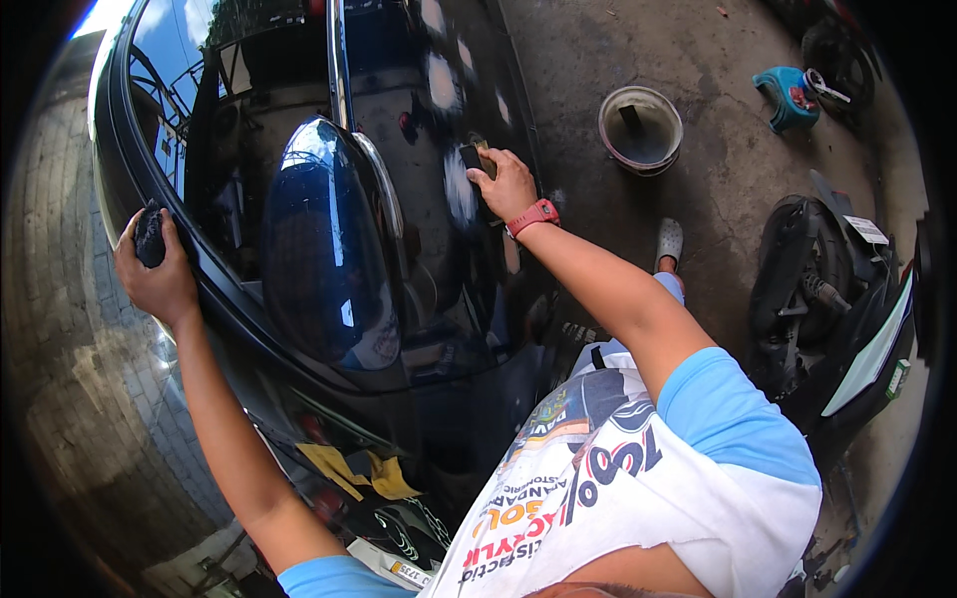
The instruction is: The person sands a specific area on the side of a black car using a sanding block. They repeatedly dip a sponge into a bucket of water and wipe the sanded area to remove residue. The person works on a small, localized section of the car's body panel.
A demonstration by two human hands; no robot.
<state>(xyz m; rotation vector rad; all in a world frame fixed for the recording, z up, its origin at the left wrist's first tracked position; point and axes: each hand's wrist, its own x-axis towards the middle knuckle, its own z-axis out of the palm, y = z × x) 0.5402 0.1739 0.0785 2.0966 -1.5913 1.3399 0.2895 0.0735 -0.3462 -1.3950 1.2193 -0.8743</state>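
Right fingers (501,159) clamp a dark block (470,157) by the pale patch (460,191), upper middle; I'd rub flat and soft. Left fingers (169,237) squeeze a pad (150,237), far left.

Printed lettering (615,460) stands on the white shirt (688,523) and a small label (410,573).
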